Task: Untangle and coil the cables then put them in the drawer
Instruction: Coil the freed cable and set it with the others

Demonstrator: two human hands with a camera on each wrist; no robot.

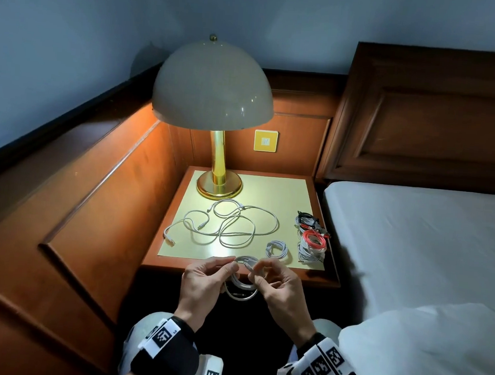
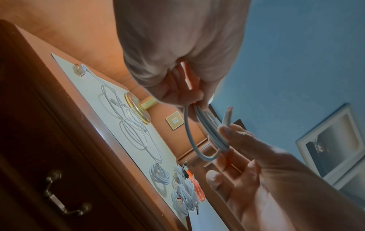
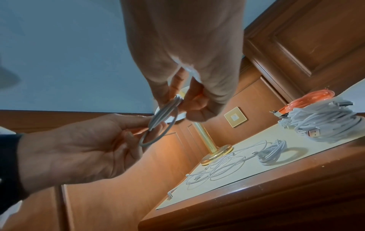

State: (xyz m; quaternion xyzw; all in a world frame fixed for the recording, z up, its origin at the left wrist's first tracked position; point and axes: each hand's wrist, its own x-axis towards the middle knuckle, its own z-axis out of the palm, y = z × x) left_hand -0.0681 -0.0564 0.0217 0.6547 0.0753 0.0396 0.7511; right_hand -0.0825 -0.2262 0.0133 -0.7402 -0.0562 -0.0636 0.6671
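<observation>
With both my hands (image 1: 242, 278) pinching a half-wound white cable (image 1: 239, 289), several coils (image 1: 311, 239) sit done, a tangle (image 1: 225, 225) and the drawer (image 2: 59, 179) remain.

front strip free | loose cables (image 1: 225, 225) mid-top — lamp (image 1: 220, 182) behind — coils (image 1: 312, 236) right

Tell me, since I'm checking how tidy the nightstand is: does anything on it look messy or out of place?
Yes: loose white cables sprawl in overlapping loops across the middle of the nightstand, still uncoiled, unlike the small white coil and the bundled pile at its right edge. Both hands hold another white coil.
</observation>
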